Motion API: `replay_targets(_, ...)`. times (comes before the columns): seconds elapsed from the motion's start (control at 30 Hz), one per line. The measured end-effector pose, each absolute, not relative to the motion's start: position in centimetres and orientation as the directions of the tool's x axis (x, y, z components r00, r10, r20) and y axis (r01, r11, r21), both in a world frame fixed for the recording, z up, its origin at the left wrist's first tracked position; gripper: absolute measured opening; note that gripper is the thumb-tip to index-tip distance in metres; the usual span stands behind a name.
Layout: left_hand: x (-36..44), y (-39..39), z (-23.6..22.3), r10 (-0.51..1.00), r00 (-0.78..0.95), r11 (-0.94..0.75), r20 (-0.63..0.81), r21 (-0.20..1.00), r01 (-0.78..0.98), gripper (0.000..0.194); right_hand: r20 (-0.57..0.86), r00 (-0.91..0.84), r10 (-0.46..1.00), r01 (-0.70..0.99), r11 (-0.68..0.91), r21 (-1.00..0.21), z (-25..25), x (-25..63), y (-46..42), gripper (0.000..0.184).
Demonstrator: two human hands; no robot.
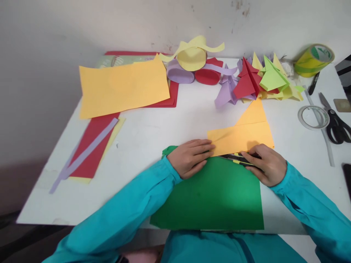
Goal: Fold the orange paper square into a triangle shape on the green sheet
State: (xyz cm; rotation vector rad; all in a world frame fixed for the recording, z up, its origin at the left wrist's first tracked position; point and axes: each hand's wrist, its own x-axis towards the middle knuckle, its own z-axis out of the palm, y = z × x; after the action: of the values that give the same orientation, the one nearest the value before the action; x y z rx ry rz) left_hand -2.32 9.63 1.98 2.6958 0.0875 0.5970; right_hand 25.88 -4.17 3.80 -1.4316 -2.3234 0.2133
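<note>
A folded orange sheet of paper (244, 137) lies in front of me, its near edge over a green sheet (214, 193). My left hand (190, 157) rests flat, fingers stretched out, with the fingertips on the left end of the orange paper. At the paper's near edge, my right hand (264, 164) is closed around a slim black-and-yellow utility knife (236, 159). The knife lies along that edge and points left; its tip is partly hidden by the paper. An orange flap sticks up at the back of the folded sheet.
Behind stand paper rings with strips (192, 58) and several folded paper planes (255, 78). A large orange sheet (124, 87) and red and purple strips (91, 146) lie left. To the right are a tape roll (314, 60), clear tape (301, 118), scissors (336, 124) and a black cutter (314, 84).
</note>
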Motion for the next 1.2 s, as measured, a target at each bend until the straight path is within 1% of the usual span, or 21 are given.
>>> replay_targets(0.07,-2.4,10.1,2.0,0.121,0.924,-0.920,0.363,0.391,-0.034,0.037,0.254,-0.395,0.883,0.820,0.463,-0.336,3.9,25.8,-4.1,0.037)
replay_targets(0.17,-2.5,10.4,2.0,0.092,0.931,-0.910,0.353,0.410,-0.066,0.038,0.245,-0.405,0.881,0.816,0.469,-0.337,3.9,25.6,-4.0,0.037)
replay_targets(0.4,-2.7,10.1,1.8,0.081,0.931,-0.927,0.356,0.369,-0.060,0.038,0.218,-0.412,0.885,0.815,0.465,-0.347,3.6,25.9,-3.9,0.038)
replay_targets(0.53,-2.8,10.1,1.9,0.080,0.937,-0.928,0.339,0.368,-0.054,0.038,0.217,-0.429,0.877,0.804,0.480,-0.350,3.6,25.9,-3.8,0.037)
replay_targets(0.67,-2.7,10.0,1.7,0.075,0.925,-0.925,0.372,0.373,-0.075,0.038,0.235,-0.431,0.871,0.806,0.489,-0.333,3.7,25.8,-3.9,0.038)
replay_targets(0.77,-2.5,9.7,1.7,0.099,0.907,-0.938,0.410,0.342,-0.053,0.037,0.238,-0.416,0.878,0.801,0.477,-0.361,3.9,26.4,-4.2,0.038)
replay_targets(0.93,-2.3,8.4,2.8,0.134,0.888,-0.975,0.440,0.217,0.039,0.030,0.267,-0.363,0.893,0.764,0.449,-0.463,4.5,28.8,-4.8,0.040)
replay_targets(1.0,-2.4,7.6,3.3,0.149,0.880,-0.980,0.452,0.187,0.070,0.028,0.270,-0.357,0.894,0.759,0.446,-0.474,4.6,29.4,-4.8,0.041)
replay_targets(1.1,-2.5,6.7,3.8,0.142,0.868,-0.980,0.475,0.191,0.056,0.026,0.280,-0.378,0.883,0.755,0.468,-0.459,4.6,29.7,-4.7,0.041)
replay_targets(1.2,-2.4,6.8,3.7,0.140,0.871,-0.974,0.470,0.225,0.035,0.037,0.276,-0.385,0.881,0.765,0.472,-0.438,4.7,29.6,-4.7,0.041)
